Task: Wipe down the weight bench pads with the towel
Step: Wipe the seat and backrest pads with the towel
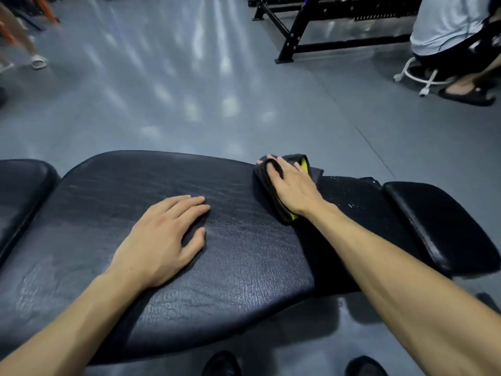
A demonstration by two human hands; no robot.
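A long black leather bench pad (141, 185) lies across the view, its surface creased. My left hand (162, 237) lies flat on the middle of it, fingers straight. A folded black towel with a yellow edge (267, 188) sits at the pad's right end. My right hand (291, 185) presses flat on top of the towel, fingers spread toward the far edge. A smaller black pad (444, 229) follows on the right, and another pad (21, 191) shows at the left edge. A dark speckled section (352, 202) lies between the main pad and the right pad.
Grey gym floor (189, 90) stretches beyond the bench. A black rack frame (295, 28) stands at the back right. A person sits on a white wheeled stool (423, 74) at the far right. Another person's sandalled foot (38, 61) is at the far left. My shoes (222, 365) show below.
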